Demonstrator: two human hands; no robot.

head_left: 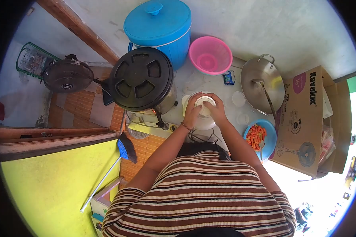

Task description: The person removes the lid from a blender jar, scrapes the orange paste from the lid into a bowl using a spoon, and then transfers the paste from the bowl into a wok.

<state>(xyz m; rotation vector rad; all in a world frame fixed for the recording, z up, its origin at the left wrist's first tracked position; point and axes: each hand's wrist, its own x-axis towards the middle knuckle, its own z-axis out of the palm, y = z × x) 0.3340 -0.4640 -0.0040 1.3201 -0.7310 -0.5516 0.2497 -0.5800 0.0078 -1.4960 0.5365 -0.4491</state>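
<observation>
My left hand [192, 113] and my right hand [218, 111] are wrapped round a small white round cup [205, 100] from either side, thumbs over its near part. What is inside the cup is too small to make out. Just beneath it sits a larger pale round container [203, 125], partly covered by my hands. To the right of my right hand are a small clear cup [238, 99] and a light blue bowl [271, 139] holding cut carrots [256, 135].
A metal wok [249, 75] with a ladle stands at the back right, beside a cardboard box [298, 122]. At the back are a pink basin [210, 53], a small blue packet [228, 77] and a blue lidded drum [178, 47]. A black-lidded container [141, 79] stands close on the left.
</observation>
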